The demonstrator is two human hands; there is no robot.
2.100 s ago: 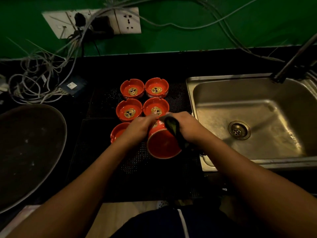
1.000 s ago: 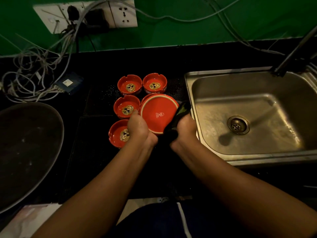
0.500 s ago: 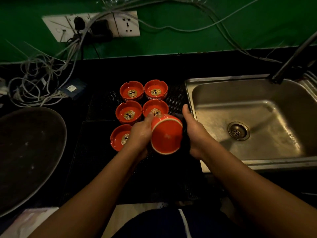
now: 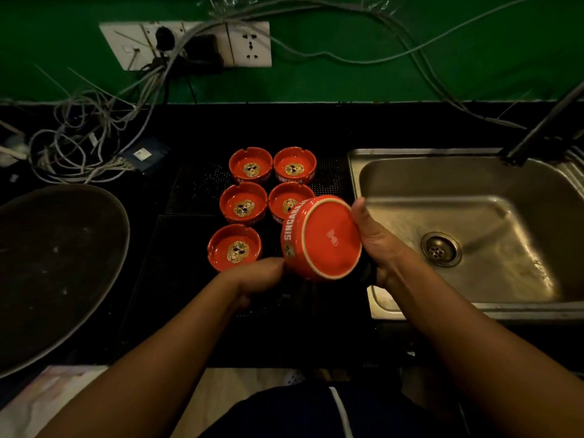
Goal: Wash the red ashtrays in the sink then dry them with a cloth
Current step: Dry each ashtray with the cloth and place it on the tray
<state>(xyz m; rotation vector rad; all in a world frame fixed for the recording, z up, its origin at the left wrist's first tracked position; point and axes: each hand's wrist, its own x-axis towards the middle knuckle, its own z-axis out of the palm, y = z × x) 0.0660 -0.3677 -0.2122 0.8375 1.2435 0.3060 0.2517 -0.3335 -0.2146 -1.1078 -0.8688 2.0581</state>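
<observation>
A round red ceramic ashtray [image 4: 325, 241] is held tipped, base toward the camera, above a black perforated mat [image 4: 192, 191], just beside the left rim of a stainless steel sink [image 4: 379, 308]. The right hand [image 4: 379, 248] grips its right side, thumb up along the edge, with a dark cloth [image 4: 368, 273] under the palm. The left hand [image 4: 259, 276] touches its lower left edge, fingers curled; what they hold cannot be told. Five matching red ashtrays [image 4: 243, 203] sit upright close behind. Bare mat lies nearer the person.
</observation>
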